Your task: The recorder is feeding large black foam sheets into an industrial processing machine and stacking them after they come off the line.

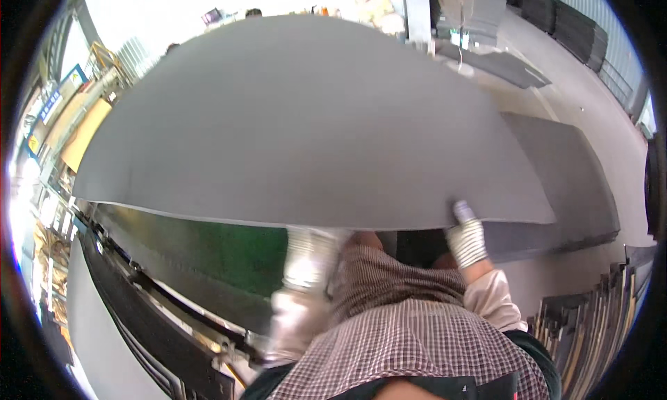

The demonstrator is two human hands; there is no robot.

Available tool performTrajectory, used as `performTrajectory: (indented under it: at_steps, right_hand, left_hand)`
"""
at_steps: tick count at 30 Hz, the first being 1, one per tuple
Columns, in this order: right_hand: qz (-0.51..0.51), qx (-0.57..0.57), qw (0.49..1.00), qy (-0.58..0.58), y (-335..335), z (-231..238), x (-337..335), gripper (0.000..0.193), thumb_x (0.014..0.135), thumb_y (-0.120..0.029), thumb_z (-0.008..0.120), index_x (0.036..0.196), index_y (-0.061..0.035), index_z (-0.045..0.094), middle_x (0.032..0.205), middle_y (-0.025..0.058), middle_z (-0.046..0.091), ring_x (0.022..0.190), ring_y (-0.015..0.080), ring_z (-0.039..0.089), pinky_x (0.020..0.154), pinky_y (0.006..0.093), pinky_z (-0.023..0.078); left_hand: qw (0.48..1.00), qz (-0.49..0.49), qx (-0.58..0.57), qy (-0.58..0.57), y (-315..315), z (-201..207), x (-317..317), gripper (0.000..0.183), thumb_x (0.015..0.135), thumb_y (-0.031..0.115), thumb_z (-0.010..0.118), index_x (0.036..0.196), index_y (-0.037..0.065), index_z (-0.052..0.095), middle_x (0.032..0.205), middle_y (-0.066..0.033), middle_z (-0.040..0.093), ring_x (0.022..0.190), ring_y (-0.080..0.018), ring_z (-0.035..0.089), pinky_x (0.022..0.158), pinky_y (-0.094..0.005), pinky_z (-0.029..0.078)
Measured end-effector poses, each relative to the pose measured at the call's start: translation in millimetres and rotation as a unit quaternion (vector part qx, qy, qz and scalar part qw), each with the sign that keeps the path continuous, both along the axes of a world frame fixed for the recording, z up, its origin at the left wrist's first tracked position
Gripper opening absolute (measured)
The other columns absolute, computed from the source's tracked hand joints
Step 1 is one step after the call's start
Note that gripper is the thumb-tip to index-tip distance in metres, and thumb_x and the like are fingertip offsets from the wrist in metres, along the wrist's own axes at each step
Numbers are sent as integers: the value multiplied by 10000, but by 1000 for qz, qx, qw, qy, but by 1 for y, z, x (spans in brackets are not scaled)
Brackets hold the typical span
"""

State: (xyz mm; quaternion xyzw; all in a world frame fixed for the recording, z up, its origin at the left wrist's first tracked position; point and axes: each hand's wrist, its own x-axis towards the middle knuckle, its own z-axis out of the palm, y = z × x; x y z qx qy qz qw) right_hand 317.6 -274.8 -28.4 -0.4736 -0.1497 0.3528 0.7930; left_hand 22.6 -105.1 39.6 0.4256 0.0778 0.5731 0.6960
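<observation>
A large, flat dark grey sheet (299,129), which looks like foam or rubber board, spreads across the view before me. My right hand (467,237), in a white ribbed glove, grips its near edge with the thumb on top and the fingers hidden underneath. My left hand (310,254), also gloved and smeared by motion, reaches under the near edge left of my body. The sheet covers its fingers, so their grip does not show. Below the sheet, a green surface (240,257) shows to the left of that hand.
A stack of grey sheets (573,177) lies on the right, partly under the held sheet. Upright boards (590,323) stand at the lower right. A dark machine rail (174,296) runs along the left. Farther back are a flat dark sheet (497,66) and piled dark boards (563,21).
</observation>
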Motion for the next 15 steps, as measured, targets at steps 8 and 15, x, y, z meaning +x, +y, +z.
performTrajectory:
  at_steps: [8, 15]
  right_hand:
    - [-43, 229, 913, 335, -8, -3, 14, 383, 826, -213, 642, 1164, -56, 550, 1130, 96, 594, 1061, 246, 535, 933, 375, 441]
    - [-158, 38, 973, 167, -7, -60, 87, 331, 736, -146, 716, 1037, -89, 590, 1059, 25, 627, 974, 208, 560, 876, 348, 401]
  left_hand:
    - [970, 80, -222, 51, 19, 50, 5, 259, 813, 66, 644, 1040, -44, 589, 991, -135, 609, 911, -232, 576, 854, -348, 478]
    - [936, 122, -329, -29, 112, -23, -54, 142, 792, 29, 637, 927, -7, 610, 911, -110, 642, 849, -234, 627, 774, -350, 533]
